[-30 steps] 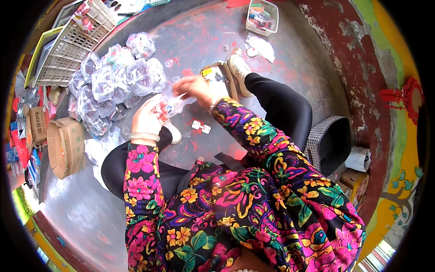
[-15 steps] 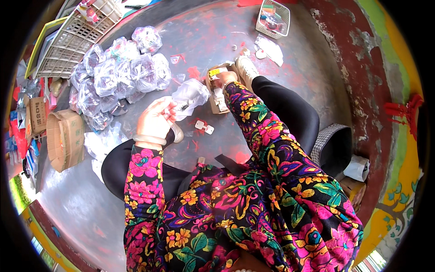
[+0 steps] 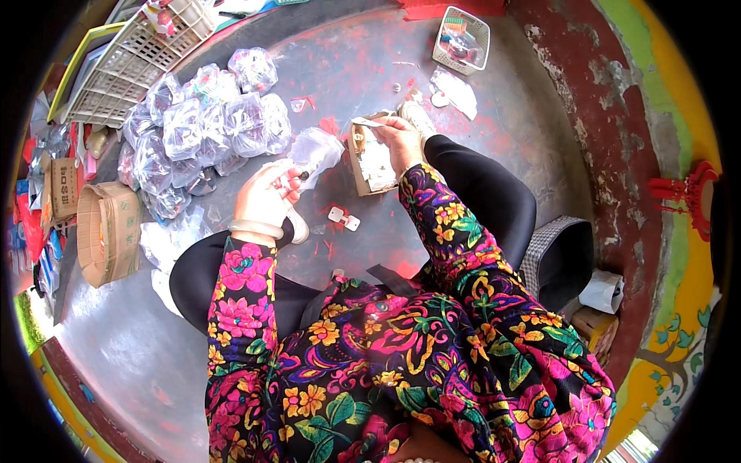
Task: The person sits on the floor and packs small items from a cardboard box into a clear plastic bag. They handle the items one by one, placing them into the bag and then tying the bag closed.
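Observation:
My left hand (image 3: 265,194) is closed on the edge of a clear plastic bag (image 3: 316,150), which hangs out toward the right. A small dark item shows by its fingertips, too small to name. Over a small open cardboard box (image 3: 354,163), my right hand (image 3: 402,144) pinches a flat whitish card (image 3: 368,122) between thumb and fingers. White cards and small pieces fill the box, partly hidden by that hand. A pair of white cards (image 3: 343,218) lies on the floor below the bag.
Filled clear bags (image 3: 185,131) are heaped at the left beside a large plastic crate (image 3: 147,65). An open carton (image 3: 116,235) stands nearer. A small white basket (image 3: 472,60) sits at the far right, with white scraps (image 3: 457,92) close by. My bent legs flank the work spot.
My right hand has risen out of the cardboard box and now holds a whitish card. My left hand has turned slightly, still with the bag, and a dark item shows at its fingertips.

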`<action>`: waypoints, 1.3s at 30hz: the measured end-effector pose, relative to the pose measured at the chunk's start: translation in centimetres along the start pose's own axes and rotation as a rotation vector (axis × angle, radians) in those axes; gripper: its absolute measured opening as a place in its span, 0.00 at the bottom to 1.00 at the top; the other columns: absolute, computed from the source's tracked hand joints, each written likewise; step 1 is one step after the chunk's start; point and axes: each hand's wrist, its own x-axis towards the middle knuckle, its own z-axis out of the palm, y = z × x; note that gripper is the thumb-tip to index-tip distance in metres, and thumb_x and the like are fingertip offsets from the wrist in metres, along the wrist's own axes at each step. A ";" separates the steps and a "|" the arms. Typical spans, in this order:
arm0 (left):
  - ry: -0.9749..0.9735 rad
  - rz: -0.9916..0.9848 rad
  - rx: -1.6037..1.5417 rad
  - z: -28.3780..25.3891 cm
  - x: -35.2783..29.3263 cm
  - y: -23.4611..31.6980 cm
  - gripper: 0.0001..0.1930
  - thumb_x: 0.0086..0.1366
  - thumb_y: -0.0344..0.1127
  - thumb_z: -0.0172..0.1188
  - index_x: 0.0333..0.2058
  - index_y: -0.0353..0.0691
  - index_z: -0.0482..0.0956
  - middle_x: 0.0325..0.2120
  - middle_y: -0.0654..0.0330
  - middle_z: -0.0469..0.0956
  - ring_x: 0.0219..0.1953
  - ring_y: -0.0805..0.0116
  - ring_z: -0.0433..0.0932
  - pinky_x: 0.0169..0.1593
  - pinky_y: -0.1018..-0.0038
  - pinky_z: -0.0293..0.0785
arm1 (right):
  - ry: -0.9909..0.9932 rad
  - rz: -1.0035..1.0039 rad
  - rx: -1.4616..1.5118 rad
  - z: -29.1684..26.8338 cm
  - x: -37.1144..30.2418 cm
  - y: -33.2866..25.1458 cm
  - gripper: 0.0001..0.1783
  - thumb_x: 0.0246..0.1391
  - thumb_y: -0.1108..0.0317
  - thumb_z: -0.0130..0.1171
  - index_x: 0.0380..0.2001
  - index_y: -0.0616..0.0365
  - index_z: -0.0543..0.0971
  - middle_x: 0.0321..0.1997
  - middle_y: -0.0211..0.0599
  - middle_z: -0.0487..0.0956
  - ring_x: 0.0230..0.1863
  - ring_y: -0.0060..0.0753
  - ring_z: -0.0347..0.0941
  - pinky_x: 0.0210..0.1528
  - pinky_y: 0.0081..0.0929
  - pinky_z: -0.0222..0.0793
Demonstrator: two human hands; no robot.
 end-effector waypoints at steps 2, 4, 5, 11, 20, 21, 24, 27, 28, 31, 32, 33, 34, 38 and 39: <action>0.026 0.007 0.005 0.1 0.0 0.1 0.10 0.54 0.34 0.53 0.34 0.35 0.71 0.27 0.56 0.74 0.26 0.70 0.71 0.29 0.77 0.68 | -0.059 -0.063 -0.031 2.1 -1.1 -1.7 0.07 0.42 0.80 0.53 0.29 0.65 0.75 0.29 0.35 0.76 0.30 0.23 0.72 0.36 0.18 0.68; 0.053 0.027 0.029 0.3 0.2 0.0 0.10 0.54 0.33 0.54 0.34 0.35 0.71 0.26 0.56 0.74 0.25 0.70 0.71 0.28 0.77 0.68 | -0.121 -0.107 -0.105 3.2 -1.8 -2.7 0.08 0.43 0.81 0.51 0.30 0.64 0.75 0.32 0.33 0.76 0.32 0.21 0.71 0.37 0.18 0.67; 0.069 0.036 0.042 0.3 0.2 0.0 0.11 0.54 0.33 0.54 0.34 0.35 0.71 0.26 0.56 0.74 0.24 0.70 0.71 0.28 0.77 0.68 | -0.144 -0.132 -0.122 4.1 -2.3 -3.4 0.08 0.43 0.81 0.51 0.30 0.64 0.75 0.32 0.33 0.76 0.33 0.21 0.71 0.38 0.18 0.67; 0.105 0.039 0.069 0.5 -0.1 0.2 0.11 0.54 0.33 0.54 0.35 0.35 0.70 0.25 0.57 0.74 0.23 0.71 0.72 0.26 0.79 0.68 | -0.321 -0.310 -0.243 5.7 -4.1 -4.6 0.09 0.44 0.82 0.49 0.29 0.62 0.75 0.35 0.33 0.75 0.39 0.22 0.69 0.42 0.19 0.65; 0.084 0.065 0.113 0.7 -0.2 0.2 0.12 0.55 0.34 0.52 0.37 0.35 0.69 0.25 0.56 0.74 0.23 0.72 0.72 0.25 0.80 0.68 | -0.324 0.139 -0.255 6.0 -4.8 -3.9 0.06 0.48 0.73 0.53 0.30 0.64 0.73 0.27 0.36 0.76 0.27 0.23 0.73 0.31 0.16 0.69; 0.081 0.068 0.113 0.6 -0.1 0.2 0.12 0.55 0.34 0.51 0.37 0.35 0.69 0.25 0.56 0.74 0.23 0.72 0.72 0.25 0.80 0.68 | -0.333 0.146 -0.276 6.0 -4.8 -3.8 0.06 0.48 0.73 0.52 0.30 0.64 0.73 0.27 0.36 0.76 0.27 0.23 0.73 0.31 0.16 0.69; 0.091 0.075 0.133 0.8 -0.4 0.4 0.12 0.55 0.33 0.49 0.38 0.34 0.69 0.25 0.55 0.74 0.22 0.72 0.71 0.25 0.80 0.68 | -0.338 0.098 -0.463 6.3 -4.9 -3.4 0.07 0.48 0.72 0.52 0.30 0.65 0.74 0.26 0.34 0.76 0.27 0.21 0.73 0.30 0.15 0.69; 0.079 0.088 0.160 1.0 -0.5 0.3 0.13 0.56 0.34 0.48 0.39 0.34 0.68 0.24 0.55 0.74 0.22 0.72 0.71 0.24 0.80 0.67 | -0.391 -0.223 -0.888 6.6 -4.9 -2.4 0.07 0.45 0.70 0.53 0.28 0.61 0.76 0.24 0.38 0.76 0.25 0.30 0.73 0.29 0.22 0.68; 0.073 0.095 0.168 1.1 -0.6 0.4 0.14 0.56 0.34 0.48 0.40 0.34 0.67 0.24 0.55 0.74 0.22 0.72 0.71 0.24 0.80 0.67 | -0.423 -0.452 -1.110 7.2 -5.2 -2.4 0.08 0.43 0.69 0.54 0.28 0.59 0.76 0.23 0.41 0.76 0.25 0.37 0.73 0.29 0.26 0.68; 0.040 0.056 0.173 0.4 -0.6 0.5 0.14 0.58 0.37 0.47 0.42 0.38 0.68 0.26 0.55 0.73 0.23 0.71 0.70 0.26 0.78 0.68 | -0.634 -0.653 -1.302 8.1 -4.7 -0.2 0.10 0.43 0.63 0.51 0.25 0.57 0.77 0.25 0.45 0.75 0.29 0.45 0.72 0.31 0.35 0.67; 0.009 0.041 0.172 0.3 -0.3 0.5 0.15 0.59 0.38 0.47 0.43 0.39 0.68 0.26 0.55 0.73 0.24 0.70 0.70 0.27 0.78 0.68 | -0.712 -0.688 -1.408 8.6 -4.3 0.5 0.10 0.43 0.62 0.51 0.25 0.56 0.77 0.24 0.45 0.75 0.29 0.45 0.72 0.31 0.35 0.67; 0.005 0.033 0.176 0.6 -0.4 0.5 0.15 0.59 0.38 0.48 0.43 0.39 0.68 0.26 0.57 0.73 0.24 0.71 0.70 0.27 0.78 0.68 | -0.715 -0.625 -1.377 8.7 -4.6 1.1 0.10 0.43 0.63 0.51 0.25 0.56 0.77 0.25 0.46 0.75 0.29 0.46 0.72 0.31 0.36 0.67; -0.012 0.026 0.178 0.8 -0.3 0.5 0.15 0.59 0.38 0.48 0.43 0.39 0.68 0.26 0.57 0.73 0.24 0.72 0.70 0.27 0.78 0.67 | -0.717 -0.563 -1.348 9.4 -5.1 1.1 0.10 0.43 0.63 0.51 0.25 0.56 0.77 0.25 0.47 0.75 0.29 0.46 0.72 0.31 0.37 0.67; 0.022 0.024 0.164 0.9 -0.5 0.5 0.15 0.59 0.37 0.47 0.44 0.38 0.67 0.26 0.57 0.73 0.23 0.73 0.70 0.27 0.79 0.67 | -0.610 -0.542 -1.378 10.3 -4.7 3.0 0.10 0.40 0.68 0.51 0.28 0.57 0.77 0.26 0.46 0.75 0.31 0.47 0.72 0.34 0.36 0.67; 0.046 0.029 0.150 1.1 -0.7 0.7 0.15 0.59 0.37 0.46 0.44 0.38 0.67 0.25 0.57 0.73 0.22 0.72 0.70 0.26 0.79 0.68 | -0.533 -0.547 -1.194 9.8 -4.7 2.8 0.10 0.40 0.70 0.50 0.29 0.56 0.77 0.27 0.45 0.76 0.31 0.46 0.72 0.35 0.35 0.67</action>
